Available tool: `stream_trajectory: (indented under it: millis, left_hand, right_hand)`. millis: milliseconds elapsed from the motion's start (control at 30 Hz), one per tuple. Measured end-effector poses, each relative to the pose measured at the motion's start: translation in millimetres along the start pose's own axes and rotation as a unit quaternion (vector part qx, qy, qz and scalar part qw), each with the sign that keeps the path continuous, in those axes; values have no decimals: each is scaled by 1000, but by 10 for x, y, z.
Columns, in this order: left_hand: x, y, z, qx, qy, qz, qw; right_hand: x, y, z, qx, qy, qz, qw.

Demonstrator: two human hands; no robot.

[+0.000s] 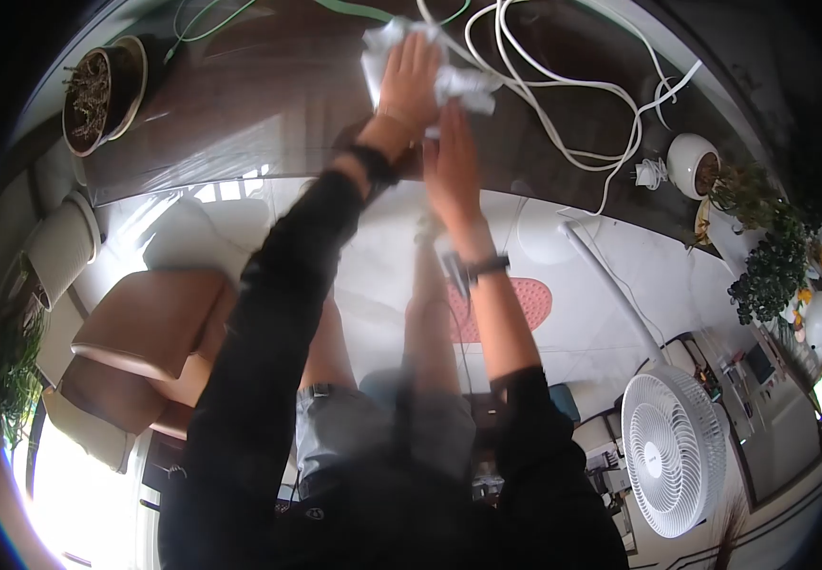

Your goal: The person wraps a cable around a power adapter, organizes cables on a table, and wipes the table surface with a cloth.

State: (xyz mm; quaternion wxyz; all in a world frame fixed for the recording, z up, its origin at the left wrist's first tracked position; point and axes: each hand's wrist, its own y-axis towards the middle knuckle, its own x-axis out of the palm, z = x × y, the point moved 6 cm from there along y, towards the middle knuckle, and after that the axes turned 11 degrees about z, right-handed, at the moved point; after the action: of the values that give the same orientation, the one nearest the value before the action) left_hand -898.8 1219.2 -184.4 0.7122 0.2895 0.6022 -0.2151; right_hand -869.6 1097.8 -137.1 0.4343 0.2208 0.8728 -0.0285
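Observation:
My left hand [411, 84] lies flat, fingers stretched, on top of a crumpled white wipe [472, 87], pressing it against a dark, glossy tabletop [268, 104]. Whether the wipe is cloth or paper I cannot tell. Just to the right and nearer to me, my right hand [452, 163] has its fingers straight and extended, with the tips at the wipe's near edge. Some blur softens both hands. Dark bands circle both wrists below the black sleeves.
White cables [572, 85] loop across the right of the tabletop, and a green cord [211, 33] lies far left. A brown-soiled pot [102, 95] stands left, a white pot [693, 163] right. A white fan [672, 451] and brown chair [150, 318] flank me.

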Motion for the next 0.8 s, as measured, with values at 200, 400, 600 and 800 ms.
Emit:
stream_trajectory:
  millis: [200,400,600,800]
  left_hand:
    - [116,426,-364,85,-58,59,993]
    - [-353,-658,-16,-8,-80,-12,997]
    - [-470,-1170,-146,166,-257,-126,943]
    - [-369,-475,-1570,-60,-8,72,996]
  right_hand:
    - [228,652,16,90,22,5,996]
    - [128,-332,-161,79,-14,35,996]
    - [213,-1197,-287,211,12,10,977]
    - [1019,187,-730,85,8,110,990]
